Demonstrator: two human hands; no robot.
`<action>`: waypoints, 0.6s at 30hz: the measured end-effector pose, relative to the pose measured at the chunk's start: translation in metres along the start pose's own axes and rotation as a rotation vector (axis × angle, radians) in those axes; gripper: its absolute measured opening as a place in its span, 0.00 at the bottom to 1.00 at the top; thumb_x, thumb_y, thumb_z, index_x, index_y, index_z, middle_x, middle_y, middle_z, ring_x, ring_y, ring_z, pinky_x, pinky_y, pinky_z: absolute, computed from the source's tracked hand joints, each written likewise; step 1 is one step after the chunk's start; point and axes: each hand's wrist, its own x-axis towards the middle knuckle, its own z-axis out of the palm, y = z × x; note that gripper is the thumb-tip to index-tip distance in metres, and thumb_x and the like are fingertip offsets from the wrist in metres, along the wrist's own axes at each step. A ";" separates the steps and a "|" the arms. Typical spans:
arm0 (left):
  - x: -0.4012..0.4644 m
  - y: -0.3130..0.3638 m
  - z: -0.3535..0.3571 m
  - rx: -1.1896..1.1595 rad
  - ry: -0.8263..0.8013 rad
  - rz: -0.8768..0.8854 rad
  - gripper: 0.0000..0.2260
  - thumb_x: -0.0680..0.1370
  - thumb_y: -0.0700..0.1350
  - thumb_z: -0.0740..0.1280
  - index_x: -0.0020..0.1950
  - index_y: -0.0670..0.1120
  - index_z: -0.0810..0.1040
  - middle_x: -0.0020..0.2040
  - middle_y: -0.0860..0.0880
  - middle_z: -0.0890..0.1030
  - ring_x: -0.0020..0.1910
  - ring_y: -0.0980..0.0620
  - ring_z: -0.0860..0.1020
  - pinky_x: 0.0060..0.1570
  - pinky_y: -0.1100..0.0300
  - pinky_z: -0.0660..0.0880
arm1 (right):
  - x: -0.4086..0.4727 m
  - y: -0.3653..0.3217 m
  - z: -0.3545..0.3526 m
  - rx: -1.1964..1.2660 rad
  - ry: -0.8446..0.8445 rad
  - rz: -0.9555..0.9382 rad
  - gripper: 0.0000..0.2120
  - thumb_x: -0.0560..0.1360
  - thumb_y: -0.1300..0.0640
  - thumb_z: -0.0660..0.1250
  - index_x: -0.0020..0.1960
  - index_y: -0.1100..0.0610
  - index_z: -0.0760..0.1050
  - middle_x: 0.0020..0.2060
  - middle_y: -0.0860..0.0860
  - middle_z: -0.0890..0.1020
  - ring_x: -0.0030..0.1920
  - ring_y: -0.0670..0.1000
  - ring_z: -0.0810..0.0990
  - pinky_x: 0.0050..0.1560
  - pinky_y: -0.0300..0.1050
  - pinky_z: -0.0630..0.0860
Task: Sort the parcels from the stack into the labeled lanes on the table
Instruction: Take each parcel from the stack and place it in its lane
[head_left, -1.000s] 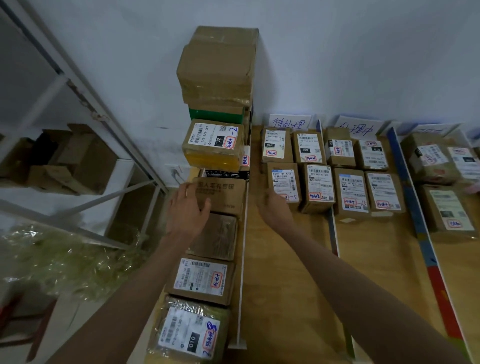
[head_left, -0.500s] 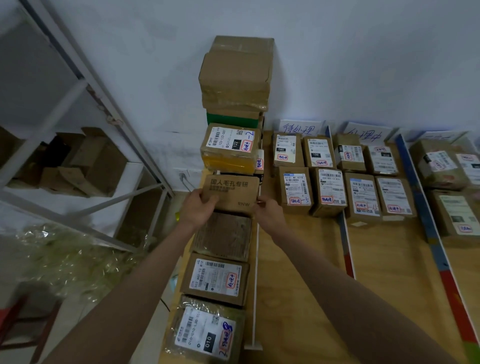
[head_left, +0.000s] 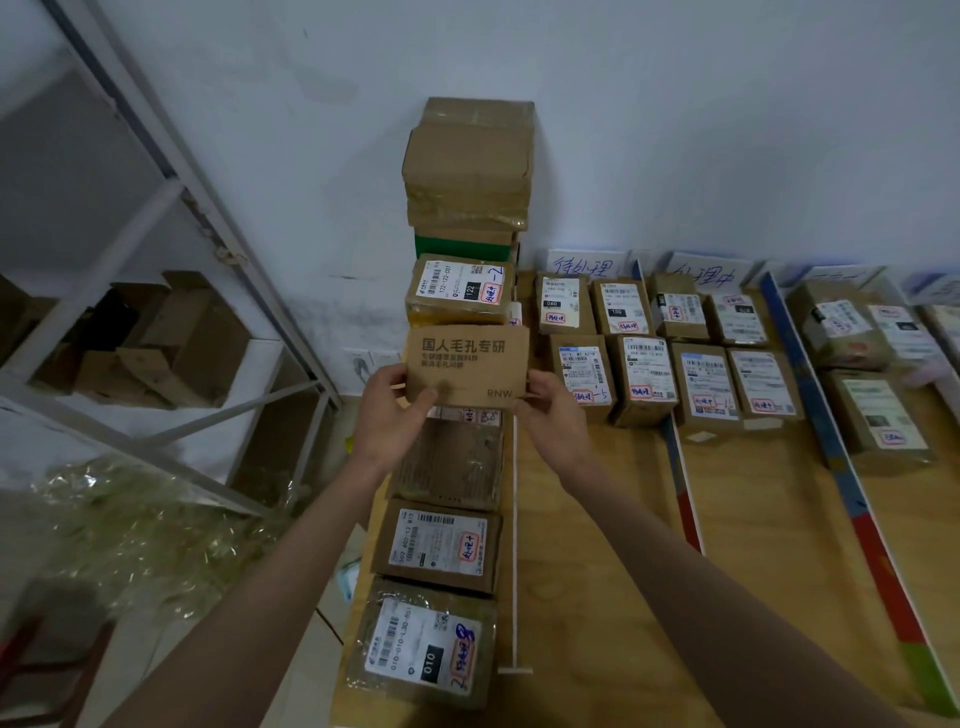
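A brown printed parcel (head_left: 467, 361) marked RNW is held up above the left column of parcels. My left hand (head_left: 392, 410) grips its lower left corner and my right hand (head_left: 550, 415) grips its lower right corner. Behind it a tall stack of parcels (head_left: 470, 176) leans against the wall, with a labelled box (head_left: 460, 288) at its foot. Below my hands lie a plain brown parcel (head_left: 449, 462), a labelled parcel (head_left: 441, 545) and a wrapped parcel (head_left: 423, 647). Handwritten lane signs (head_left: 584, 266) stand at the wall.
Sorted parcels (head_left: 644, 376) fill the far ends of the lanes on the wooden table (head_left: 597, 597), split by a white divider (head_left: 514, 545) and coloured strips (head_left: 852, 499). A white metal shelf (head_left: 171, 171) with cardboard boxes stands left, with crumpled plastic wrap (head_left: 145, 525) on the floor.
Both hands closed on the printed parcel and lifted it off the column. A labelled parcel underneath now shows. The camera view shifted left and down.
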 end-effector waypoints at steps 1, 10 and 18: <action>-0.003 0.004 -0.003 -0.018 0.015 0.014 0.17 0.77 0.47 0.72 0.63 0.47 0.74 0.59 0.51 0.78 0.57 0.53 0.76 0.56 0.59 0.74 | -0.004 -0.005 -0.002 0.009 0.005 -0.025 0.22 0.76 0.62 0.71 0.69 0.56 0.72 0.61 0.48 0.80 0.61 0.45 0.76 0.61 0.40 0.76; -0.028 0.013 -0.031 0.043 -0.050 0.133 0.28 0.73 0.56 0.74 0.71 0.50 0.72 0.64 0.49 0.72 0.61 0.54 0.74 0.58 0.60 0.73 | -0.035 -0.021 -0.024 0.033 0.025 0.021 0.11 0.76 0.51 0.71 0.54 0.56 0.80 0.45 0.45 0.82 0.45 0.40 0.78 0.42 0.32 0.73; -0.050 0.009 -0.042 0.064 -0.237 0.170 0.30 0.71 0.51 0.77 0.72 0.50 0.72 0.62 0.53 0.74 0.59 0.53 0.76 0.52 0.61 0.77 | -0.053 -0.019 -0.040 0.203 0.095 0.268 0.24 0.76 0.39 0.67 0.51 0.62 0.79 0.39 0.55 0.85 0.36 0.51 0.82 0.33 0.40 0.75</action>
